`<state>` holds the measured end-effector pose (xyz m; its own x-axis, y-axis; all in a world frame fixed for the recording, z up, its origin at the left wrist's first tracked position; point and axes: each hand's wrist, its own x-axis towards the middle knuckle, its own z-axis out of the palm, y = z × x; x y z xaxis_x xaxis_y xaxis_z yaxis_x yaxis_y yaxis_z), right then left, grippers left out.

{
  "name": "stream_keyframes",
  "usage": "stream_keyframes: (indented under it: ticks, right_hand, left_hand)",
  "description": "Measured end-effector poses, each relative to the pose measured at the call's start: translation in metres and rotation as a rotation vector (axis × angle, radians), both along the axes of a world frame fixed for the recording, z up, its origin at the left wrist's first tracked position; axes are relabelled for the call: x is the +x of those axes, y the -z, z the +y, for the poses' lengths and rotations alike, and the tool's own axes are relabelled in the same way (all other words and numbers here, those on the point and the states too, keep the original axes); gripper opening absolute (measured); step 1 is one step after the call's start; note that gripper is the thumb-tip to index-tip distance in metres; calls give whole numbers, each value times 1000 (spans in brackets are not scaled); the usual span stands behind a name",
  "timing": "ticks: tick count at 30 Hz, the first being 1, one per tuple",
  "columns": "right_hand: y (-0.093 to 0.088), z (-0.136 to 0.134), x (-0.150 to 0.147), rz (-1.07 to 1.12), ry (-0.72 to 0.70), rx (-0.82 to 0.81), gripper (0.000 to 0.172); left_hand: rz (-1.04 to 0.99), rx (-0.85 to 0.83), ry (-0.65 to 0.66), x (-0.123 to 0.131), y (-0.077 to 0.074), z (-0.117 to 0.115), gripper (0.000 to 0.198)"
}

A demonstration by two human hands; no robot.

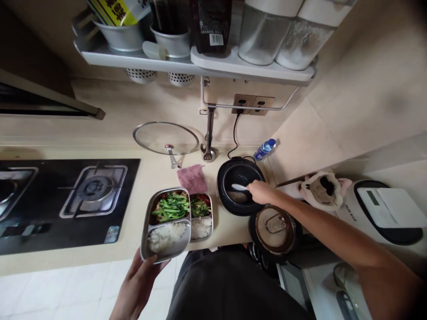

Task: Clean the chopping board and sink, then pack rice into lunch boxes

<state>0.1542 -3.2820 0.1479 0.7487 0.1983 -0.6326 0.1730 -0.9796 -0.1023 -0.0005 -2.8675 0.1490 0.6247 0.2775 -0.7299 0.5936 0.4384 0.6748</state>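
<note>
Right hand [260,192] pinches a white paddle [239,187] pointing left into the rice cooker [240,208]; the spread left hand [136,284] cradles a steel tray [146,231] left of it.

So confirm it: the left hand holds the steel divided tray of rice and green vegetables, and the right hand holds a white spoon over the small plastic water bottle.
Wrong on one point: the head view shows the right hand holding the white spoon over the round black cooker, not over the small plastic water bottle. The rest stands.
</note>
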Motion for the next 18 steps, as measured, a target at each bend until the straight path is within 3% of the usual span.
stream_keyframes:
  ticks: [2,5,12,18]
  right_hand:
    - [0,-10,13,12,99,-55,28]
    - [11,-25,29,211,194,-48,15]
    - [31,-31,28,402,538,205,35]
    - [42,-21,23,501,708,415,34]
  left_hand:
    - [-4,30,31,0,-1,2,85]
    - [-8,67,84,-2,0,8,93]
    - [9,122,154,-3,-1,12,97]
    - [-14,162,204,9,-10,2,112]
